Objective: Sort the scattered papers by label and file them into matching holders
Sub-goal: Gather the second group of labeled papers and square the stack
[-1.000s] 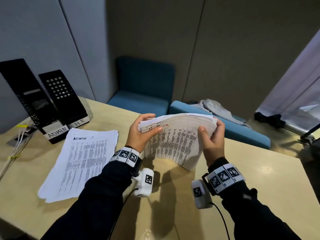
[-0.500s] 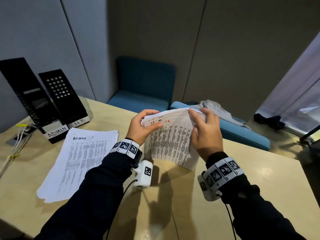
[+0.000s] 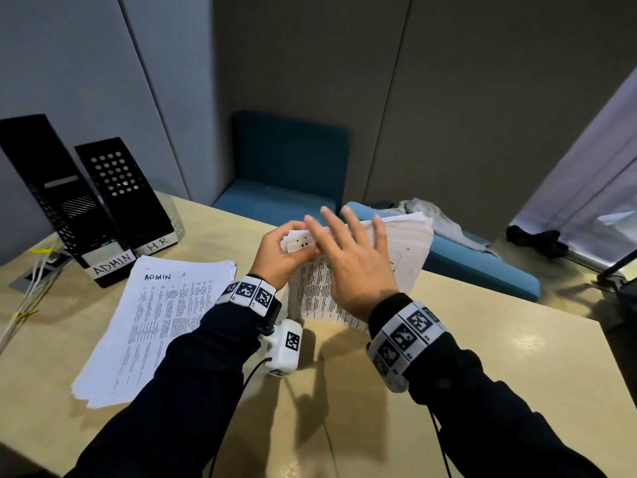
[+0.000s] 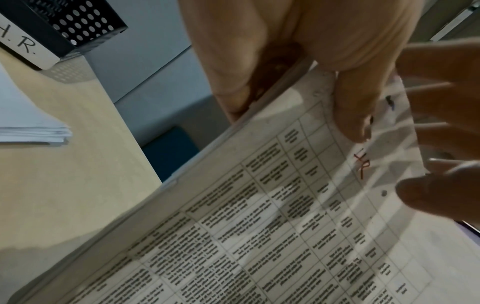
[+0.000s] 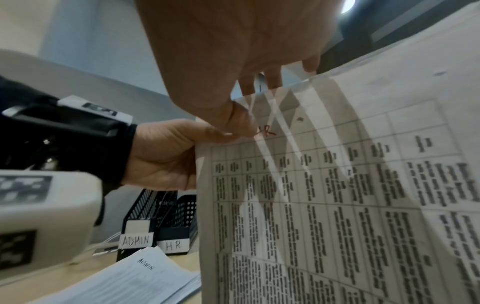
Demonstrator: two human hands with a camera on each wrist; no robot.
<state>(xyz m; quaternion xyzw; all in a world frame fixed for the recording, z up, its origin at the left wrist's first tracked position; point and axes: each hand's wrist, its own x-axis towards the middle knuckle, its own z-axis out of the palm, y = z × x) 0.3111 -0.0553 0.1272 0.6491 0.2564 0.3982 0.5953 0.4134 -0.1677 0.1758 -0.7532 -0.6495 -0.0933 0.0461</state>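
A thick stack of printed sheets marked "HR" in red (image 3: 410,250) is held upright over the table's far edge. My left hand (image 3: 282,253) grips its top left corner, thumb (image 4: 355,107) on the front sheet (image 4: 259,226) and fingers behind. My right hand (image 3: 348,250) lies against the front of the stack with straight, spread fingers reaching over its top edge (image 5: 337,195). An "ADMIN" stack (image 3: 162,315) lies flat at left. Two black holders stand behind it, labelled ADMIN (image 3: 58,201) and HR (image 3: 127,191).
The beige table (image 3: 482,357) ends just behind the held stack. Blue seats (image 3: 282,188) with a grey cloth (image 3: 437,219) stand beyond it. White cables (image 3: 24,298) run along the left edge, beside the holders.
My right hand has let go of the stack's right top edge, moved left across it and spread its fingers straight. The left hand keeps its grip on the corner.
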